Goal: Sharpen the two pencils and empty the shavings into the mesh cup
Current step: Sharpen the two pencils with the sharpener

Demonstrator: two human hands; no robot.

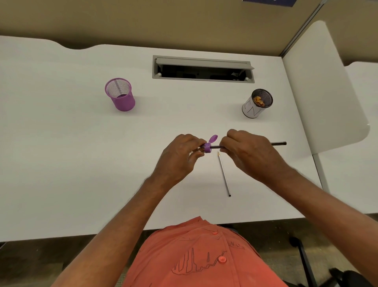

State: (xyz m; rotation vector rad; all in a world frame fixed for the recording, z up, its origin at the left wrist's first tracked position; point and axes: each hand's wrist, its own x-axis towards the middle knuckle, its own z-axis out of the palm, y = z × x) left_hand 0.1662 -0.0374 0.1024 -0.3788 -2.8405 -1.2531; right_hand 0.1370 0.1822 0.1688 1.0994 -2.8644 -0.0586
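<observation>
Left hand fingers pinch the purple sharpener, lid flipped open. Right hand fingers grip the dark pencil stuck in the sharpener. Second pencil lies on the bench just below the sharpener. Black mesh cup far right of the sharpener, shavings inside.

Desk: white laminate desk top, wavy cut along the far edge, front edge straight.
Cable port: grey rectangular cable tray recessed in the desk near the far edge, flap lifted, dark inside.
Back wall: tan fabric partition panel behind the desk; dark blue sheet pinned at its top edge.
Side divider: white rounded-corner screen on the desk's right side, grey metal post above it.
Floor: brownish carpet, black chair base bottom right.
Light: even, soft shadows.
</observation>
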